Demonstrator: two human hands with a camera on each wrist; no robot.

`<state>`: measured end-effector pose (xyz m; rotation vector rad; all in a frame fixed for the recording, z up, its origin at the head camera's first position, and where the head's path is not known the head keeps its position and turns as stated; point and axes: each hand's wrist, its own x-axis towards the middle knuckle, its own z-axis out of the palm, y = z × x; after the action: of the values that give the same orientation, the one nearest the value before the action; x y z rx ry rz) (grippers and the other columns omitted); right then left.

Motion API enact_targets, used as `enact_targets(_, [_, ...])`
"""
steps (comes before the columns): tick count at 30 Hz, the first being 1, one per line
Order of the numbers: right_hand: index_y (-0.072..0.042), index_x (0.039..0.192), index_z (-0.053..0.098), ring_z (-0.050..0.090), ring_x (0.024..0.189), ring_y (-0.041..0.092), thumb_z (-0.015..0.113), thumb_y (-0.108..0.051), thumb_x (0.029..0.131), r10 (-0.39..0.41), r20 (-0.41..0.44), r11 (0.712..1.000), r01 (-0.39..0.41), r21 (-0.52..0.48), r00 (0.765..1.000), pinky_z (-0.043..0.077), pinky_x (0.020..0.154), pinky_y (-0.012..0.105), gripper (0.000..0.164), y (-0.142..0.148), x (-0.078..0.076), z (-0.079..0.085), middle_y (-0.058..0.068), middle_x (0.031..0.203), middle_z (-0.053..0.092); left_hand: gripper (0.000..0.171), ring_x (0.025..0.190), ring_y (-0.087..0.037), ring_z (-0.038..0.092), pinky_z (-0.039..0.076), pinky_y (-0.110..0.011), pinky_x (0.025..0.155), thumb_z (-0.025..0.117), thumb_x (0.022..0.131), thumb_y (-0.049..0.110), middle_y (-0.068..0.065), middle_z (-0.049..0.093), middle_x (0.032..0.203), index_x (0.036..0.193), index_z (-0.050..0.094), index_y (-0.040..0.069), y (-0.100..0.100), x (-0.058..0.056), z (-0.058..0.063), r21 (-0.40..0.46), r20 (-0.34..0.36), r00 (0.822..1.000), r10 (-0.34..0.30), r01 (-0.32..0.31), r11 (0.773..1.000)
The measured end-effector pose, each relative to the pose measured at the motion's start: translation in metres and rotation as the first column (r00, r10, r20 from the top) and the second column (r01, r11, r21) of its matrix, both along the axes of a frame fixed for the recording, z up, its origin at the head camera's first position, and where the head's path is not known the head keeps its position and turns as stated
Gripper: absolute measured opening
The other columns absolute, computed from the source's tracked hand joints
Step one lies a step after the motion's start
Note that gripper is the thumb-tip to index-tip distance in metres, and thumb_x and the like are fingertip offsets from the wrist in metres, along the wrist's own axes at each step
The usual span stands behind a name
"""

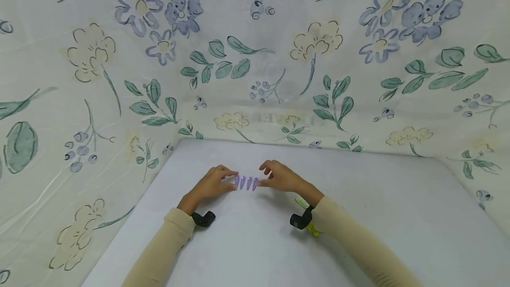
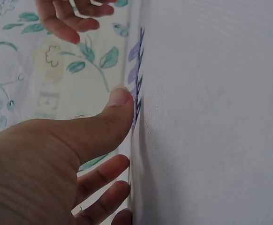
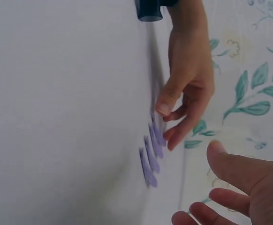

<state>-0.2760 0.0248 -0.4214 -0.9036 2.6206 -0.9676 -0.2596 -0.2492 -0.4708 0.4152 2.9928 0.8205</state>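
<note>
Several lilac, teardrop-shaped hair clips [image 1: 249, 183] lie side by side in a short row on the white table. At the left end of the row, my left hand [image 1: 213, 183] pinches the outermost clip lengthwise, thumb at its near end and index finger at its far end. My right hand [image 1: 282, 177] is at the other end, its thumb tip right by the last clip [image 3: 148, 171] and its fingers raised and spread from the thumb. In the left wrist view, the left thumb [image 2: 120, 103] partly covers the row.
A yellow-green stringy item [image 1: 312, 229] lies partly hidden under my right forearm. Black wrist cameras [image 1: 204, 219] are strapped to both wrists. A floral-patterned sheet [image 1: 279, 65] rises behind the white table [image 1: 247, 251] and along its left side.
</note>
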Motion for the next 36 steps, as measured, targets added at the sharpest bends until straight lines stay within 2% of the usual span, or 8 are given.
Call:
enact_targets(6, [-0.002, 0.127, 0.058, 0.063, 0.101, 0.024, 0.07, -0.029, 0.095, 0.01, -0.048, 1.0, -0.011, -0.024, 0.999, 0.053, 0.088, 0.038, 0.044, 0.03, 0.008, 0.018, 0.018, 0.116, 0.064, 0.05, 0.124, -0.03, 0.052, 0.044, -0.052, 0.104, 0.074, 0.09, 0.035, -0.009, 0.06, 0.13, 0.137, 0.062, 0.019, 0.005, 0.0, 0.005, 0.017, 0.015, 1.0, -0.02, 0.019, 1.0])
enact_targets(9, [-0.005, 0.126, 0.059, 0.063, 0.101, 0.022, 0.069, -0.029, 0.095, -0.006, -0.055, 1.0, 0.004, -0.031, 0.998, 0.054, 0.088, 0.037, 0.04, 0.05, 0.013, 0.023, 0.016, 0.116, 0.064, 0.05, 0.122, -0.031, 0.053, 0.045, -0.053, 0.102, 0.073, 0.091, 0.036, -0.01, 0.06, 0.127, 0.136, 0.062, 0.017, 0.01, 0.003, 0.012, 0.018, -0.003, 1.0, 0.024, -0.024, 1.0])
enact_targets(13, [-0.007, 0.123, 0.061, 0.062, 0.1, 0.019, 0.069, -0.028, 0.095, -0.041, -0.08, 0.998, 0.037, -0.046, 0.996, 0.055, 0.086, 0.036, 0.036, 0.08, 0.022, 0.024, 0.012, 0.113, 0.066, 0.045, 0.116, -0.032, 0.056, 0.048, -0.051, 0.098, 0.072, 0.093, 0.034, -0.011, 0.062, 0.12, 0.13, 0.065, 0.011, 0.023, 0.011, 0.027, 0.008, -0.079, 0.992, 0.101, -0.101, 0.995])
enact_targets(15, [-0.007, 0.121, 0.062, 0.062, 0.098, 0.019, 0.07, -0.027, 0.095, -0.055, -0.093, 0.997, 0.05, -0.054, 0.994, 0.055, 0.085, 0.036, 0.034, 0.094, 0.026, 0.024, 0.011, 0.113, 0.066, 0.041, 0.113, -0.032, 0.058, 0.049, -0.05, 0.097, 0.071, 0.093, 0.032, -0.011, 0.064, 0.116, 0.127, 0.067, 0.009, 0.032, 0.017, 0.036, 0.003, -0.11, 0.988, 0.108, -0.108, 0.994])
enact_targets(20, [-0.007, 0.116, 0.065, 0.062, 0.094, 0.018, 0.069, -0.025, 0.095, -0.069, -0.128, 0.997, 0.066, -0.032, 0.989, 0.055, 0.081, 0.033, 0.028, 0.122, 0.036, 0.024, 0.007, 0.108, 0.067, 0.03, 0.107, -0.028, 0.059, 0.051, -0.045, 0.092, 0.072, 0.093, 0.03, -0.008, 0.066, 0.109, 0.114, 0.071, 0.008, 0.06, 0.031, 0.05, -0.007, -0.146, 0.987, 0.069, -0.071, 0.997])
enact_targets(24, [-0.006, 0.112, 0.065, 0.059, 0.088, 0.016, 0.069, -0.024, 0.095, -0.093, -0.151, 0.996, 0.094, -0.002, 0.984, 0.053, 0.076, 0.029, 0.025, 0.137, 0.043, 0.026, 0.004, 0.099, 0.066, 0.022, 0.097, -0.022, 0.06, 0.052, -0.039, 0.084, 0.074, 0.092, 0.028, -0.005, 0.067, 0.102, 0.104, 0.072, 0.01, 0.085, 0.034, 0.056, -0.024, -0.156, 0.988, 0.009, -0.013, 1.0])
enact_targets(30, [-0.006, 0.103, 0.065, 0.053, 0.079, 0.014, 0.072, -0.022, 0.092, -0.164, -0.1, 0.986, 0.167, 0.02, 0.981, 0.047, 0.065, 0.024, 0.02, 0.157, 0.059, 0.021, -0.001, 0.086, 0.061, 0.018, 0.083, -0.014, 0.057, 0.05, -0.031, 0.075, 0.073, 0.092, 0.028, 0.0, 0.064, 0.093, 0.098, 0.071, 0.012, 0.124, 0.033, 0.058, -0.056, -0.074, 0.989, -0.131, 0.127, 0.99])
enact_targets(36, [-0.009, 0.096, 0.065, 0.051, 0.074, 0.013, 0.074, -0.019, 0.09, -0.209, -0.076, 0.978, 0.21, 0.016, 0.975, 0.045, 0.06, 0.023, 0.015, 0.172, 0.076, 0.003, -0.002, 0.08, 0.058, 0.017, 0.08, -0.012, 0.056, 0.048, -0.027, 0.072, 0.072, 0.093, 0.028, 0.002, 0.063, 0.091, 0.097, 0.071, 0.012, 0.156, 0.037, 0.052, -0.076, -0.016, 0.981, -0.195, 0.194, 0.978])
